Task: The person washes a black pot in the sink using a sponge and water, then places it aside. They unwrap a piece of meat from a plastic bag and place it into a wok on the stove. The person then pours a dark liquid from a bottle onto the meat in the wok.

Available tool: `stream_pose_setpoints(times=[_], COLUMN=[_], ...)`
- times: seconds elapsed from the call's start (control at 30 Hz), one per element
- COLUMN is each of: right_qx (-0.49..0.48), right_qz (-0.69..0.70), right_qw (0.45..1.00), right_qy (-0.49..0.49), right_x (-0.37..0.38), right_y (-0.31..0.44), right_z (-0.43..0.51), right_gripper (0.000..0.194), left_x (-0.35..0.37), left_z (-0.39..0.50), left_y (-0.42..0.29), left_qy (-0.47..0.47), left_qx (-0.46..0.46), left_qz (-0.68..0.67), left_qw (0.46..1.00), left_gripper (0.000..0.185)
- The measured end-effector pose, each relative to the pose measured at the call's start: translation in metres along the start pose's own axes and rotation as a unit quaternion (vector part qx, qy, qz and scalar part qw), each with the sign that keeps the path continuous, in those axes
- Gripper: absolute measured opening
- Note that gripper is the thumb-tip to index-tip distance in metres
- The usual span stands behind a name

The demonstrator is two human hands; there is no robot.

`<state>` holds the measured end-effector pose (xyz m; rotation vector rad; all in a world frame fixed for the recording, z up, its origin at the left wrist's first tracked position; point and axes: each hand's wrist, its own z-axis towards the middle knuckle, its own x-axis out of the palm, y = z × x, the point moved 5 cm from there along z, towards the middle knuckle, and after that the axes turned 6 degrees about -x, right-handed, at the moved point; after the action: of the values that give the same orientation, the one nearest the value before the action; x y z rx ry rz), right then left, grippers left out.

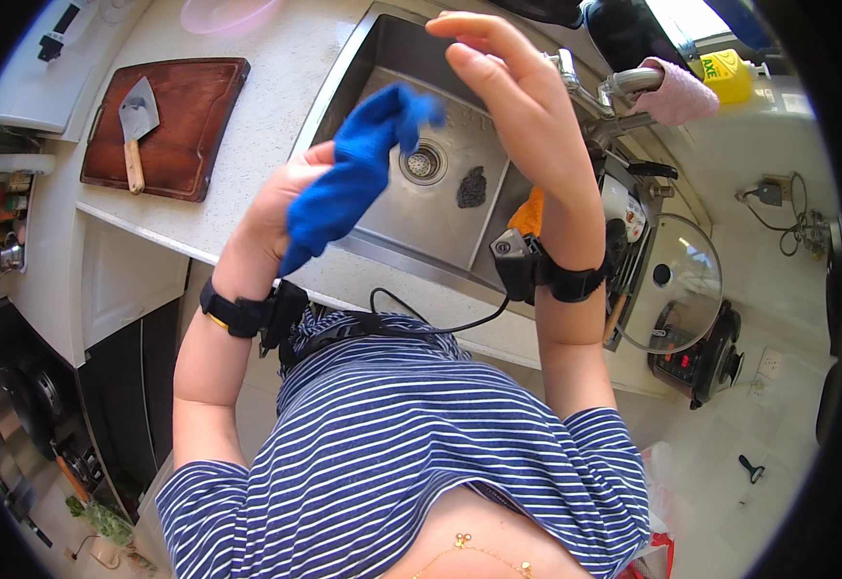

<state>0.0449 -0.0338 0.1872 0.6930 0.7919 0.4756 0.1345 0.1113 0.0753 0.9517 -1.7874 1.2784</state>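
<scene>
My left hand (294, 188) grips a blue cloth (352, 174), held above the near left edge of the steel sink (428, 239). The cloth hangs bunched, its far end blurred. Over the sink's right part, my right hand (511, 79) is raised with nothing in it, thumb and fingers apart. Below the hands, a round drain strainer (422, 163) sits in the sink floor, and a dark grey scouring pad (472, 187) lies beside it. An orange cloth (528, 213) shows partly behind my right wrist.
A cleaver (138, 116) lies on a wooden cutting board (196, 130) at the left. A pink cloth (678, 94) hangs over the faucet (627, 81), near a yellow dish soap bottle (728, 74). A glass lid (688, 289) and an electric cooker (696, 354) stand at the right.
</scene>
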Motion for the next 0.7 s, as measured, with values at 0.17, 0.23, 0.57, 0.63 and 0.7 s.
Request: stream_pose_setpoints(times=[0.17,0.23,0.57,0.63,0.7], right_qx=[0.023,-0.01,-0.053,-0.055,-0.043], right_qz=[0.016,-0.026,-0.003,0.018,0.013], right_qw=[0.997,0.996,0.995,0.994,0.995], right_qy=[-0.075,-0.082,-0.089,-0.094,-0.089], right_x=[-0.01,-0.011,-0.008,-0.01,-0.011], right_y=[0.019,0.025,0.028,0.027,0.025], right_z=[0.005,0.007,0.01,0.01,0.01], right_gripper=[0.026,0.024,0.021,0.02,0.02], left_x=[0.011,0.023,0.062,0.058,0.051], left_z=[0.02,0.023,0.044,0.047,0.05], left_y=[0.044,0.054,0.073,0.08,0.087], left_qy=[-0.106,-0.113,-0.019,-0.04,-0.056], left_qx=[-0.065,-0.1,-0.097,-0.093,-0.087], left_qz=[0.143,0.186,0.315,0.311,0.309], left_qw=[0.982,0.971,0.944,0.945,0.945], left_gripper=[0.027,0.034,0.03,0.026,0.022])
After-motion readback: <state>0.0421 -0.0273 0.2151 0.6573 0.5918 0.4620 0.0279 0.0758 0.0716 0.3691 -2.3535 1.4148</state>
